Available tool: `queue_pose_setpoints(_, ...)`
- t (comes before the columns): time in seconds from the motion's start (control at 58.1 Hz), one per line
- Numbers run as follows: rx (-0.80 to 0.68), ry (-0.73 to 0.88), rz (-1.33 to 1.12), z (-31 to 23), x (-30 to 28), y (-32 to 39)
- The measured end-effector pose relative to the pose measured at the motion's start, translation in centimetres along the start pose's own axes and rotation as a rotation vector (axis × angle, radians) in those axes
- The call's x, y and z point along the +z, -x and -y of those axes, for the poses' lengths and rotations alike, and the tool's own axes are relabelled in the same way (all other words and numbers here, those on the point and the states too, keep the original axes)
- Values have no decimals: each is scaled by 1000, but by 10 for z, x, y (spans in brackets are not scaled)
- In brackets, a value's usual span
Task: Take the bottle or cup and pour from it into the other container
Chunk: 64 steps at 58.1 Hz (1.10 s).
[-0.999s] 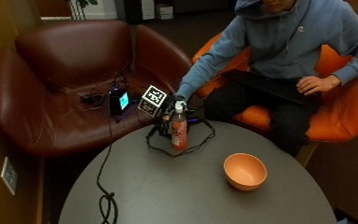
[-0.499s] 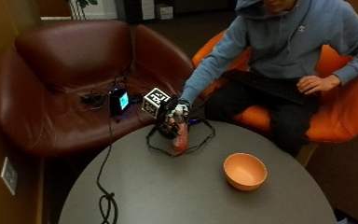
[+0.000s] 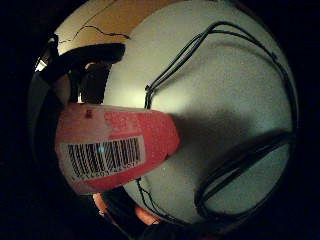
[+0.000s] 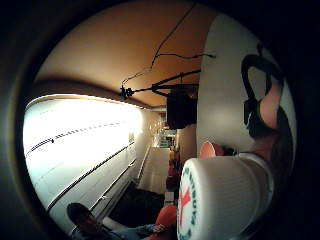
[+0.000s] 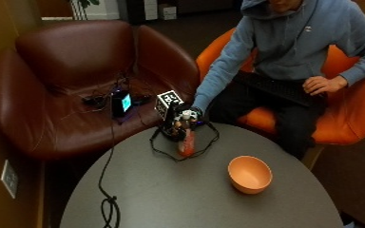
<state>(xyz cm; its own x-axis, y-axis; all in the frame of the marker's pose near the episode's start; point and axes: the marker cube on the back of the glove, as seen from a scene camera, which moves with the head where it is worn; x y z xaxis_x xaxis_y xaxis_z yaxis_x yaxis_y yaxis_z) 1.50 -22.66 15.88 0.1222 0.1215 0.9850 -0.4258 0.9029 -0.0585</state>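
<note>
A red bottle (image 5: 186, 142) with a barcode label (image 3: 102, 155) and a white cap (image 4: 220, 200) is at the far side of the round grey table (image 5: 188, 204). My gloved right hand (image 5: 181, 118) grips its upper part from above, and the bottle leans slightly. Whether its base touches the table I cannot tell. The little finger side palm view shows the bottle's body close to the palm, over the table top (image 3: 225, 100). An orange bowl (image 5: 249, 173) stands empty to the right, a hand's width or two from the bottle.
Black cable loops (image 5: 163, 152) lie on the table around the bottle. Another cable (image 5: 110, 204) runs over the left edge. A brown armchair (image 5: 75, 85) behind holds a device with a lit screen (image 5: 120, 102). The bare left hand (image 5: 321, 84) rests on the person's lap.
My hand has closed round the bottle's top and come a little lower and nearer the table's middle. The bottle went from upright to leaning. The bowl has not moved.
</note>
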Motion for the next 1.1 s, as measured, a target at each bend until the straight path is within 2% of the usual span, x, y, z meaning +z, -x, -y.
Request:
queue_pose_setpoints(0.155, 12, 18, -21, 14, 17, 22)
queue_pose_setpoints(0.568, -40, 155, -59, 9, 19, 19)
queue_pose_setpoints(0.913, -53, 139, -141, 14, 35, 35)
queue_pose_setpoints(1.102, -100, 293, -289, -9, 24, 17)
